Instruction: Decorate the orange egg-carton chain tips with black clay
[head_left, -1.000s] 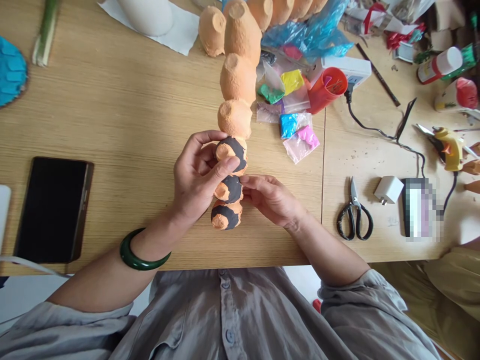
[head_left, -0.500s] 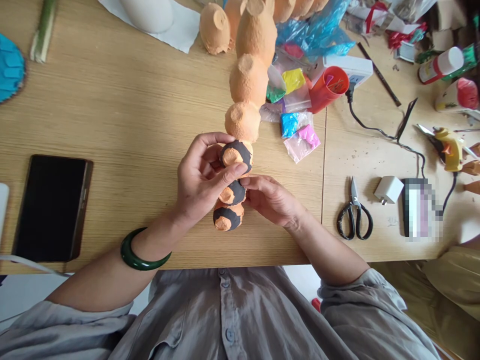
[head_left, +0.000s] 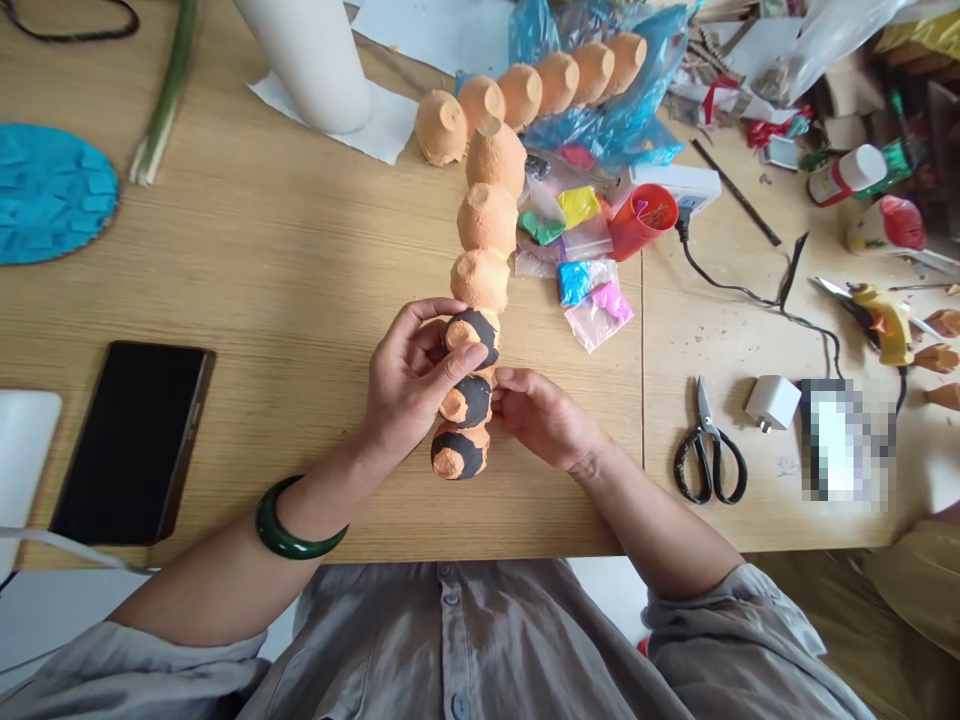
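Note:
A long strip of bumpy orange egg-carton cups [head_left: 480,280] points away from me over the table. Black clay patches [head_left: 475,400] wrap part of its three nearest cups, leaving orange tips bare. My left hand [head_left: 405,385] grips the strip from the left, thumb over the topmost black-patched cup and index finger at its far edge. From the right, my right hand [head_left: 547,415] has curled fingers against the strip's side by the middle black-patched cup. Its thumb and fingertips are partly hidden. A second orange strip [head_left: 559,82] lies farther back on blue plastic.
Right of the strip lie small clay packets [head_left: 574,285], a red cup [head_left: 643,222] and black-handled scissors [head_left: 709,450]. Farther right is a yellow glue gun [head_left: 881,325]. A phone [head_left: 131,440] and blue oval piece [head_left: 56,195] are left; a white cylinder [head_left: 311,65] stands behind.
My view has tipped up, showing more of the table's back. The strip's far end looks lower and farther from me. My right fingers have slid slightly off the middle black patch; the left grip stays.

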